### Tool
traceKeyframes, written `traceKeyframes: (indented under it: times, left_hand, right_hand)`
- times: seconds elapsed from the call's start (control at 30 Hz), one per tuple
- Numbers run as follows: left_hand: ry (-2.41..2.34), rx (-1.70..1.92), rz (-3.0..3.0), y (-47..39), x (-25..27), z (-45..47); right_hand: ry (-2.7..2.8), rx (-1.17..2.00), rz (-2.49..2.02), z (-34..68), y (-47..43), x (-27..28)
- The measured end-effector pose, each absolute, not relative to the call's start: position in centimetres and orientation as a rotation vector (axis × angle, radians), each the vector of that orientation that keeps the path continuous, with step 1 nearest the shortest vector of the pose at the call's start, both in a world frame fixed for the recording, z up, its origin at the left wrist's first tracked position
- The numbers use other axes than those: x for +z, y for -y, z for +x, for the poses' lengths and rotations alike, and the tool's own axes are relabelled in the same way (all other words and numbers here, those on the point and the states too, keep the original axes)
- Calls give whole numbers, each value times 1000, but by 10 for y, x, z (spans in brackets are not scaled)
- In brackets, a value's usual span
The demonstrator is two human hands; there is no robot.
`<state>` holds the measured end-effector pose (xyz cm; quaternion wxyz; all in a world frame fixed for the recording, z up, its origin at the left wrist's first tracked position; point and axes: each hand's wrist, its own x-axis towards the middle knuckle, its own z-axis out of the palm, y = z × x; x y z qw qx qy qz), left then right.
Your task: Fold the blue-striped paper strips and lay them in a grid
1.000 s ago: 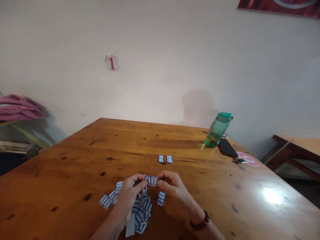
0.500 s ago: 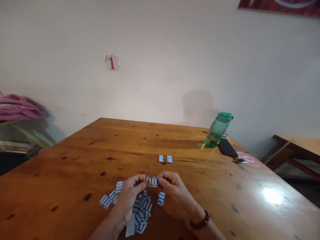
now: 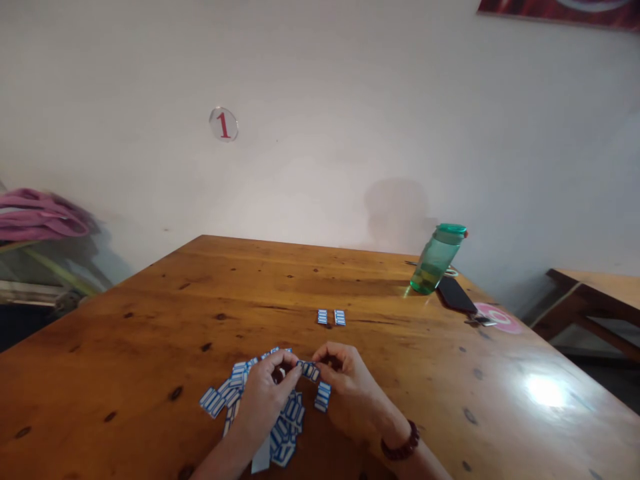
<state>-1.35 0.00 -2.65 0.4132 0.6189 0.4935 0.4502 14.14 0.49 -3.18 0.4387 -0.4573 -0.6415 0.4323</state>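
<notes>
I see the left hand (image 3: 264, 392) and right hand (image 3: 353, 379) pinching a blue-and-white card (image 3: 310, 371) between them over the table (image 3: 150, 327), two pieces (image 3: 323, 317) set out beyond, a large jumbled heap (image 3: 284, 435) lying unarranged.

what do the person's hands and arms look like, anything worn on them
The left hand and right hand wear no gloves, and no sleeves are in view. A dark red beaded bracelet circles the right wrist; nothing shows on the left wrist.
</notes>
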Motion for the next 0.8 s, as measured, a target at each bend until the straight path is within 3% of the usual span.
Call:
traceKeyframes:
  times: [0.4,0.8]
  left_hand:
    - [-1240,1115,1687,2,-33,-11]
    - [-1111,1117,1326,-2,-33,-9]
  right_hand:
    - [1724,972,-1144,140,-1,-30]
    - [1719,881,-1142,135,-1,-35]
